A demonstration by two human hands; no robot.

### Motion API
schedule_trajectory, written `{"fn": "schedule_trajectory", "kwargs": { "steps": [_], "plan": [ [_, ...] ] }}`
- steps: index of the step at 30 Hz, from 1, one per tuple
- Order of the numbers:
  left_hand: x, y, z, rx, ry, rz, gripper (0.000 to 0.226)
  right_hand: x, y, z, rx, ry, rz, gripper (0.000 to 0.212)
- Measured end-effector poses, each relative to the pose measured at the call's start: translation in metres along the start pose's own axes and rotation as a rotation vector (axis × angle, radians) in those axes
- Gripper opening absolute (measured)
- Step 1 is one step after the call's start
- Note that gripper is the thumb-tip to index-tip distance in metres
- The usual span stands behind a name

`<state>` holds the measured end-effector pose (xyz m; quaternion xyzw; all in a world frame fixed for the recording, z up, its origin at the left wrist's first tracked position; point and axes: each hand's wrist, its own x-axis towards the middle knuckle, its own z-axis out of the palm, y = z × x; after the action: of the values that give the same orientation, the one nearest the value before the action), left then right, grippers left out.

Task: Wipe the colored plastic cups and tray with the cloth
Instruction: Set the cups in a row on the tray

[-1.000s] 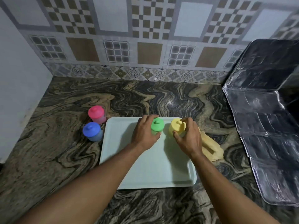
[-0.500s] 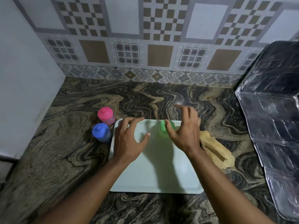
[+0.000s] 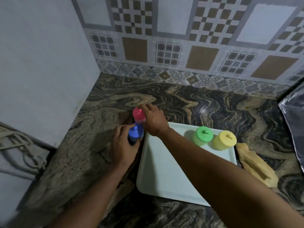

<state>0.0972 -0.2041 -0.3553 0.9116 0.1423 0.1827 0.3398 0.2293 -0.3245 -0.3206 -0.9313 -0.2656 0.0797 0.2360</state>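
A person's left hand point(image 3: 124, 148) wraps around a blue cup point(image 3: 135, 134) standing on a swirled stone counter point(image 3: 92, 145), fingers curled against its side, just off the left edge of a pale tray point(image 3: 164, 170). The right hand point(image 3: 153, 120) reaches across the tray's far left corner to a pink cup point(image 3: 139, 115) behind the blue one; its fingers close around the cup's right side and far edge, with the thumb side hidden. The two cups stand close together on the counter, near a plain wall point(image 3: 41, 63). On the far end of the tray, a green cup point(image 3: 202, 136) and a yellow cup point(image 3: 224, 140) stand upside down side by side, almost touching. A crumpled tan cloth point(image 3: 256, 165) lies on the counter just beside the tray's right edge, untouched by either hand. Patterned tiles point(image 3: 181, 38) line the back wall, and a sheet of foil point(image 3: 294, 112) shows at the right edge.
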Motion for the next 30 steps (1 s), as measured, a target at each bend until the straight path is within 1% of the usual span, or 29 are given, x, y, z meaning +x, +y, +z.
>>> {"fn": "schedule_trajectory", "kwargs": {
  "steps": [3,6,9,12,16,20,24,26,28,30],
  "plan": [
    [0.0,-0.001,0.001,-0.017,-0.003,-0.008,0.052,0.0,0.001,-0.001,0.027,0.033,0.002,0.057],
    [0.003,0.002,-0.003,-0.033,0.01,-0.006,0.053,-0.009,0.005,-0.013,0.018,0.107,0.023,0.058],
    [0.01,0.012,-0.007,-0.08,0.026,0.057,0.052,-0.031,0.017,-0.033,-0.084,0.253,0.043,0.064],
    [0.018,0.026,-0.002,-0.126,-0.054,0.131,0.052,-0.062,0.038,-0.047,-0.201,0.337,0.101,0.063],
    [0.024,0.041,0.018,-0.134,-0.18,0.215,0.052,-0.107,0.066,-0.048,-0.313,0.347,0.167,0.062],
    [0.022,0.045,0.032,-0.128,-0.247,0.237,0.052,-0.128,0.076,-0.037,-0.395,0.284,0.192,0.066],
    [0.022,0.044,0.037,-0.1,-0.258,0.208,0.055,-0.132,0.074,-0.035,-0.377,0.243,0.208,0.066],
    [0.02,0.043,0.034,-0.078,-0.268,0.208,0.063,-0.136,0.071,-0.038,-0.35,0.262,0.211,0.068],
    [0.015,0.042,0.028,-0.049,-0.257,0.232,0.071,-0.148,0.069,-0.046,-0.274,0.358,0.225,0.064],
    [0.006,0.037,0.019,-0.04,-0.23,0.226,0.074,-0.171,0.074,-0.052,-0.143,0.486,0.238,0.056]
  ]
}}
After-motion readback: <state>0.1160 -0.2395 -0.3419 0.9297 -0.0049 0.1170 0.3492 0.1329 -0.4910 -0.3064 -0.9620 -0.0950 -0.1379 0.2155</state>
